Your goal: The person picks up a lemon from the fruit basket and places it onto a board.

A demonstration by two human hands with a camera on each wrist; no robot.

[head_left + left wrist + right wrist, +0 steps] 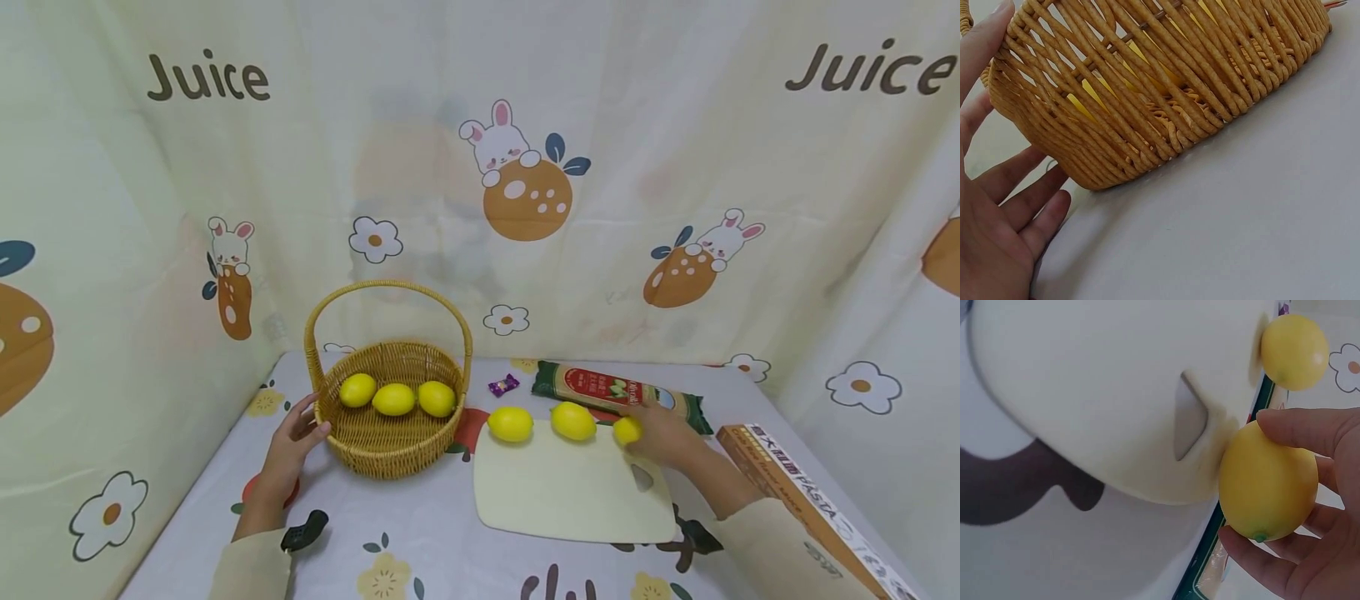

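Pinching 1 lemon (1269, 487) with our right hand (663, 433), we had it at the far right corner of the board (562, 492), near the slot (642, 477). Our right fingers were curled about its sides, thumb across from fingertips, no wider apart than the fruit, with its green tip uncovered. We could not tell whether it was lifted. Along the board's far edge lay 2 loose lemons (573, 421), well apart from the basket's contents, with the green packet (547, 380) behind.

In the basket (390, 462), 3 lemons (393, 399) lay in a row. Our left hand (288, 446) rested against its left side, thumb at the rim, the other fingers spread and nearly straight along the outer wall; we judged this a brace rather than a clamp.

For good handling, we judged, the pinch belonged at the lemon's middle, firm but short of a squeeze that could pop the smooth, rounded skin free. Rising straight up seemed safest, since a sideways drag could set the neighbouring lemon rolling. Our right sleeve (787, 554) passed close to the pasta box (813, 500), so a raised forearm suited best. On the left, light, steady pressure was enough; pushing harder could tip the basket.
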